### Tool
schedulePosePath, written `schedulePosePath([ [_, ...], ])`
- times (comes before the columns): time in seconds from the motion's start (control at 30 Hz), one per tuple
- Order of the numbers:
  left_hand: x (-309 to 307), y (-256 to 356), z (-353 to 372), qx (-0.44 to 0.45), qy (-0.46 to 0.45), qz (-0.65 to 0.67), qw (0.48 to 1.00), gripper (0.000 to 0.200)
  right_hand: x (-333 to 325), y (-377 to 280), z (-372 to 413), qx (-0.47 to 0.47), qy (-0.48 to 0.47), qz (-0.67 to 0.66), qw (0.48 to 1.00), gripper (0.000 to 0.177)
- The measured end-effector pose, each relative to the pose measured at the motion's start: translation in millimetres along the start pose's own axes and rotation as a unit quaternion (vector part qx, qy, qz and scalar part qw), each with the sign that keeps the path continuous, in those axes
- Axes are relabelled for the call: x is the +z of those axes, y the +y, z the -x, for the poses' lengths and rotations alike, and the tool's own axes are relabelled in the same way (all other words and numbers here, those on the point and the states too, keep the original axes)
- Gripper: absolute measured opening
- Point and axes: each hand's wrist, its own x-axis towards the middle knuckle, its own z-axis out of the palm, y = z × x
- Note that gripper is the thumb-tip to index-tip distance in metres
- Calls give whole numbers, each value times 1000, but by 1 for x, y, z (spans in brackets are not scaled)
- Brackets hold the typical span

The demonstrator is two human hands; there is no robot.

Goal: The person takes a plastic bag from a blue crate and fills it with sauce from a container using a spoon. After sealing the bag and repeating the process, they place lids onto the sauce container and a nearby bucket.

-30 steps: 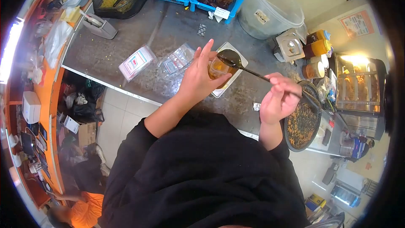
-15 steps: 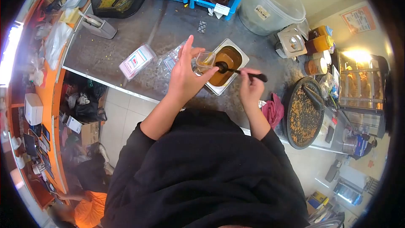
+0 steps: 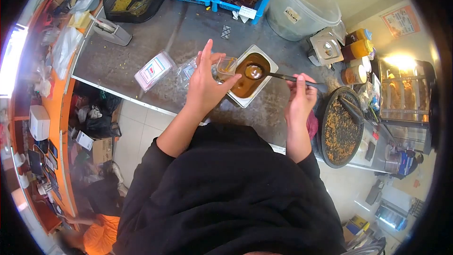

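Note:
In my left hand (image 3: 202, 87) is a small clear plastic cup (image 3: 227, 64), pinched between thumb and fingers, with brownish sauce smeared inside. It is at the left rim of a rectangular metal pan (image 3: 266, 54) of brown sauce (image 3: 244, 88). My right hand (image 3: 301, 99) grips the handle of a black ladle (image 3: 282, 76), whose round bowl lies over the sauce and looks filled with it. A dark red cloth (image 3: 312, 123) shows partly behind my right wrist.
A plastic-wrapped pack (image 3: 154, 70) and a tape dispenser (image 3: 112, 31) are to the left. Blue baskets (image 3: 234, 8) and a large translucent bucket (image 3: 295, 19) stand at the back. On the right is a round dark tray (image 3: 337, 137) with crumbs. A person in orange (image 3: 101, 233) is at lower left.
My right hand has moved right and slightly down with the ladle. The ladle's bowl has gone from the cup's mouth to over the sauce. My left hand and the cup barely moved.

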Motion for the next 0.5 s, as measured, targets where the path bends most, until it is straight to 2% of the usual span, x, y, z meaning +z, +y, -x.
schedulePosePath([
  [0.17,9,7,-1,33,-27,-13,999,104,25,-53,6,-100,-41,-50,993,15],
  [0.37,13,19,-2,15,-67,0,998,105,31,-56,12,-276,-143,6,950,15],
  [0.5,14,19,-3,11,-70,11,997,106,30,-51,9,-84,-44,-76,993,16],
])
